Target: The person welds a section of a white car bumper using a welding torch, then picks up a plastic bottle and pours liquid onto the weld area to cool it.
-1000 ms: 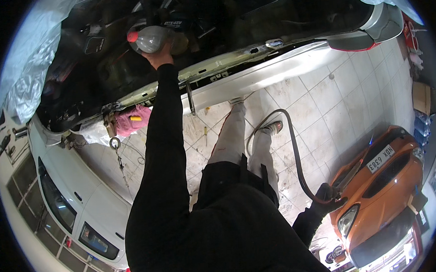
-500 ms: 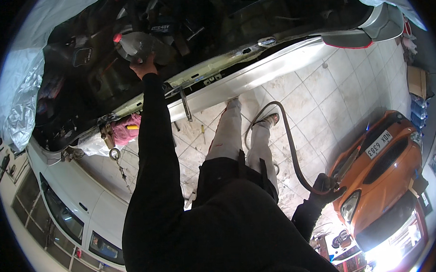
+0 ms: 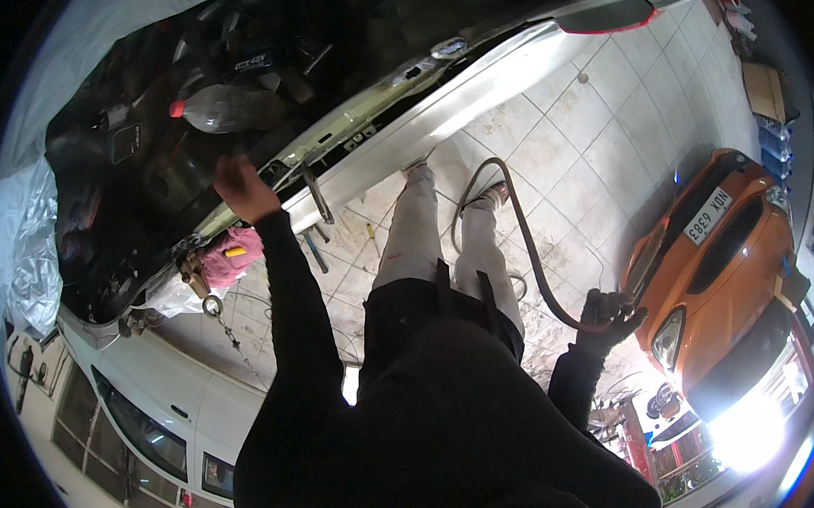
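My left hand [image 3: 245,190], bare and smeared by motion, hovers at the sill of the opened car body [image 3: 356,125]. Its fingers are too blurred to read. Beyond it, a clear plastic bottle with a red cap [image 3: 228,109] lies on its side in the dark interior, apart from the hand. Off to the right, my gloved right hand [image 3: 607,321] is closed round the end of a thick brown hose [image 3: 526,235]. That hose loops up from the floor near my feet. Whatever fitting is at its end is mostly hidden by the glove.
A clamp [image 3: 316,194] is fixed on the sill edge. A pink cloth [image 3: 230,257] and a chain with a ring [image 3: 214,308] hang at left. A hammer-like tool [image 3: 314,249] lies on the tiles. An orange car [image 3: 711,250] stands at right, a white car [image 3: 159,392] at lower left.
My left hand has let go of the bottle and drawn back toward the sill. The bottle stays lying in the interior. My right hand keeps the hose. The whole view has turned slightly.
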A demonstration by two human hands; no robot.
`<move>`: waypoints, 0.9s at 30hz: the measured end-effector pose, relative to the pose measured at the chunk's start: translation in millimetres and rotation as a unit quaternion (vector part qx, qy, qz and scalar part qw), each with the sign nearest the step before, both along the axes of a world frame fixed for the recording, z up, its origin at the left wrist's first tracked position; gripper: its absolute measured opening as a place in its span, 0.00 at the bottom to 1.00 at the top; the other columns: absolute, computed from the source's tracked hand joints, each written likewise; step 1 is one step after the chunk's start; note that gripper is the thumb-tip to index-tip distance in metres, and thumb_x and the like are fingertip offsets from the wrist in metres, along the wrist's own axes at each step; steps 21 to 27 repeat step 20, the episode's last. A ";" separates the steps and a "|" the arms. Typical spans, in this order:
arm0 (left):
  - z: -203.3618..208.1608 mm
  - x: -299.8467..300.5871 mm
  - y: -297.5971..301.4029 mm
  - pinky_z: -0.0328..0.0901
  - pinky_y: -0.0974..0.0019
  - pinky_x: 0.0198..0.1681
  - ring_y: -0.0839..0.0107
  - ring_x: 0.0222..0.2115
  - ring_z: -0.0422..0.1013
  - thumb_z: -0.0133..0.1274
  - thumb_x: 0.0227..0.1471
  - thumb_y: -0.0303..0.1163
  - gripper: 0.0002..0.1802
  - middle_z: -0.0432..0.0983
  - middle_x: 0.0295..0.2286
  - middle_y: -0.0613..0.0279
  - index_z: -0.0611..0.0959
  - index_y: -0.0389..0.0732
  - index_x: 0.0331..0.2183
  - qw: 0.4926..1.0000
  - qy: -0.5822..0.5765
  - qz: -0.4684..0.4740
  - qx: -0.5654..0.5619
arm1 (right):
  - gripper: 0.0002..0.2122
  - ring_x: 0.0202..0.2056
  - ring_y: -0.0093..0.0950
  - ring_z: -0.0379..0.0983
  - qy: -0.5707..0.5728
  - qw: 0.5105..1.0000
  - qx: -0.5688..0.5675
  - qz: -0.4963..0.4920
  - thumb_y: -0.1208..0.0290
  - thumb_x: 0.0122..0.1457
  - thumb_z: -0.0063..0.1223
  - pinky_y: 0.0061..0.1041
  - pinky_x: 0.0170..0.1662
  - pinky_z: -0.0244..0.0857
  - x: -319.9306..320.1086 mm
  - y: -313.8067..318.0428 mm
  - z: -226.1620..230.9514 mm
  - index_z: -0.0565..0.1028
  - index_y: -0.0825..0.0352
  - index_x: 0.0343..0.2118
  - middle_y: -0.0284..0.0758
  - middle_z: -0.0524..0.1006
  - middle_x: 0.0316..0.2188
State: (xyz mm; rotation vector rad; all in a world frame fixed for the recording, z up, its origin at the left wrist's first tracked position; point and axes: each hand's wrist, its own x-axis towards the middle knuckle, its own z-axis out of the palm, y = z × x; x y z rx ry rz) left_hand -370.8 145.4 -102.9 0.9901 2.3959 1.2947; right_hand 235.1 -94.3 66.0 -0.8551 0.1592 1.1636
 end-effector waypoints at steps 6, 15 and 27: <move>98.6 205.5 -122.9 0.68 0.69 0.37 0.75 0.32 0.74 0.63 0.59 0.35 0.14 0.82 0.33 0.61 0.85 0.40 0.46 0.850 -0.324 -0.344 -0.233 | 0.28 0.17 0.25 0.64 -0.034 0.992 -0.073 0.094 0.37 0.65 0.47 0.40 0.42 0.63 -0.6 -14.7 6.7 0.79 0.62 0.32 0.28 0.73 0.17; 153.4 390.2 -198.3 0.69 0.64 0.42 0.63 0.35 0.76 0.58 0.62 0.52 0.23 0.81 0.37 0.55 0.87 0.39 0.39 0.645 -0.288 -0.634 -0.313 | 0.40 0.19 0.24 0.71 -0.094 0.969 -0.070 0.219 0.56 0.67 0.50 0.26 0.29 0.72 44.7 -33.2 47.5 0.44 0.59 0.76 0.35 0.79 0.24; 126.0 468.1 -262.7 0.67 0.64 0.53 0.64 0.47 0.75 0.54 0.64 0.58 0.33 0.79 0.51 0.57 0.77 0.50 0.62 0.544 -0.665 -0.427 -0.284 | 0.42 0.24 0.27 0.74 -0.202 0.857 -0.073 0.468 0.43 0.69 0.46 0.25 0.25 0.69 82.4 -26.1 42.6 0.40 0.53 0.77 0.40 0.80 0.32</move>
